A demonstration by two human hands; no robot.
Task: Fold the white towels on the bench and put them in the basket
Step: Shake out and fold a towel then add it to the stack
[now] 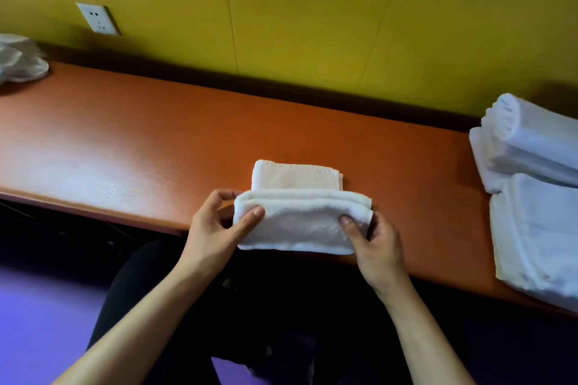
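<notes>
Near the front edge of the orange tabletop, a folded white towel lies with its long axis left to right. Both hands pinch it, left hand at its left end, right hand at its right. No basket is visible.

Looks like a staff or service room of some kind, possibly a spa or gym back area: a long orange table runs along a yellow panelled wall with a wall socket, purple floor below, and stacked white towels at the right.
</notes>
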